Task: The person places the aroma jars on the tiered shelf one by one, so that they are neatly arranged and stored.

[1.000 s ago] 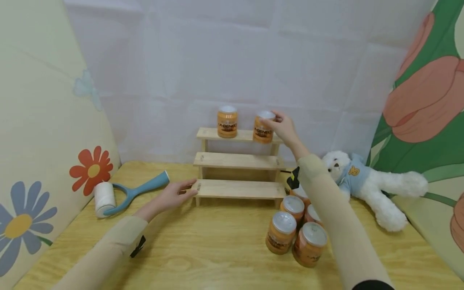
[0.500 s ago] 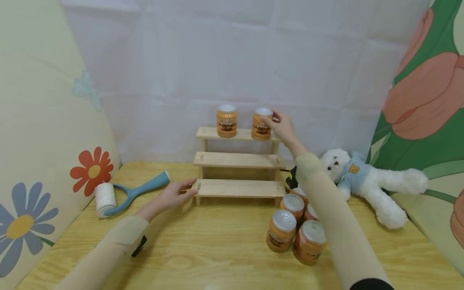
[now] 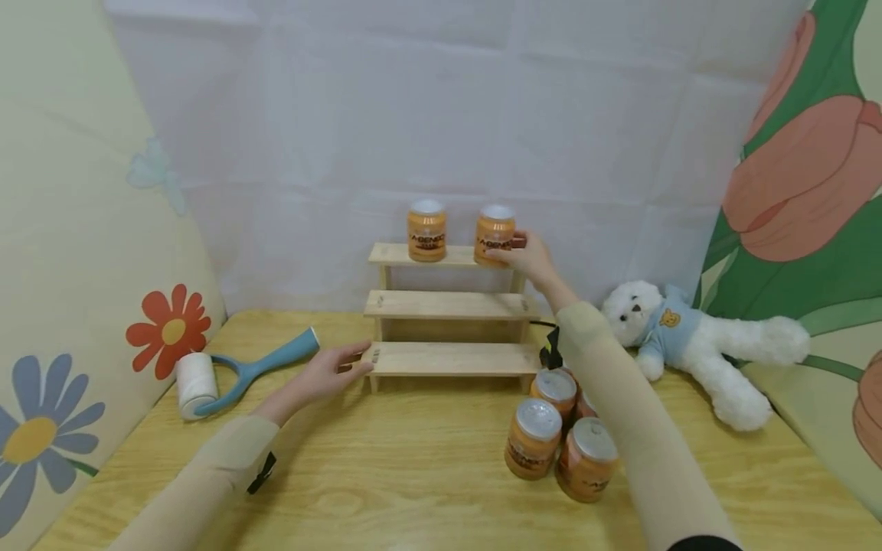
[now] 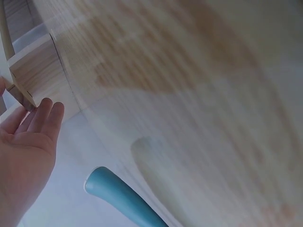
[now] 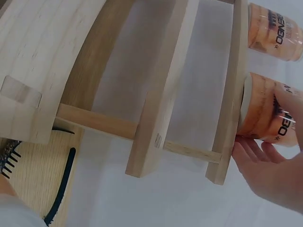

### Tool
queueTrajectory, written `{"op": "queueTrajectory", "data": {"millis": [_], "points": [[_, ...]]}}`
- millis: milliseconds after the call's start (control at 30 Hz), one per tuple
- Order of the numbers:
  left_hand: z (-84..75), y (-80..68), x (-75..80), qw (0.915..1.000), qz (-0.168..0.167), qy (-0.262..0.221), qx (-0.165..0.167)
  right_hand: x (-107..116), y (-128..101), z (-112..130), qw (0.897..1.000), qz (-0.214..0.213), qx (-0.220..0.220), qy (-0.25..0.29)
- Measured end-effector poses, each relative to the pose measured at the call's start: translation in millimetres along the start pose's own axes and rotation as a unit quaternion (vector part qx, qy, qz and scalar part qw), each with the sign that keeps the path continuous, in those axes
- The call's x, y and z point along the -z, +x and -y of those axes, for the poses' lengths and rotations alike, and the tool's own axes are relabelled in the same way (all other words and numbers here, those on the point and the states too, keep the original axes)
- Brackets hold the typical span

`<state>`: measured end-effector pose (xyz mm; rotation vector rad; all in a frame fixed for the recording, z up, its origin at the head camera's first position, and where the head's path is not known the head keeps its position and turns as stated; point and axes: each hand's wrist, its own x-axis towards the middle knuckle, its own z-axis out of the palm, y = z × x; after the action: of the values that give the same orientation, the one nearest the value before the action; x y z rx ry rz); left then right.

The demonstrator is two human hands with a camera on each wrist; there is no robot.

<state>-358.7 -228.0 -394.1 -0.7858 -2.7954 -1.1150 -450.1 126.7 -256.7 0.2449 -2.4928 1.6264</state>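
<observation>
Orange can, on the top shelf at the head view's upper centre, looks rigid and slick, suiting a side grip: right hand clamped round it, left hand's fingers loose against the bottom shelf.

The two cans toward twelve o'clock are orange with dark letters and silver lids, like the other cans at five o'clock. The stand is pale tan. The desk is yellow with wavy lines. At eight o'clock, the roller is blue and white. At four o'clock, the toy is white with a blue shirt. The flower near nine o'clock is red with a yellow middle.
</observation>
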Motion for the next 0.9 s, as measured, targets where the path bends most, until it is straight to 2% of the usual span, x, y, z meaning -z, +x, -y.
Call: {"op": "queueTrajectory", "data": {"millis": [267, 567, 733, 900], "points": [[-1.3, -3.5, 1.2, 0.9999, -0.004, -0.014, 0.009, -6.0, -0.9, 2.9, 1.000, -0.014, 0.001, 0.011], [-3.0, -0.7, 2.4, 0.9995, 0.019, -0.018, 0.019, -5.5, -3.3, 2.4, 0.999, -0.025, -0.006, -0.033], [-1.7, 1.7, 0.7, 0.9997, 0.014, -0.015, 0.016, -6.1, -6.4, 3.5, 0.998, -0.034, 0.000, -0.056], [-0.6, 3.6, -0.9, 0.9997, 0.014, -0.012, 0.013, -2.8, -9.7, 5.1, 0.997, -0.032, -0.014, -0.067]]}}
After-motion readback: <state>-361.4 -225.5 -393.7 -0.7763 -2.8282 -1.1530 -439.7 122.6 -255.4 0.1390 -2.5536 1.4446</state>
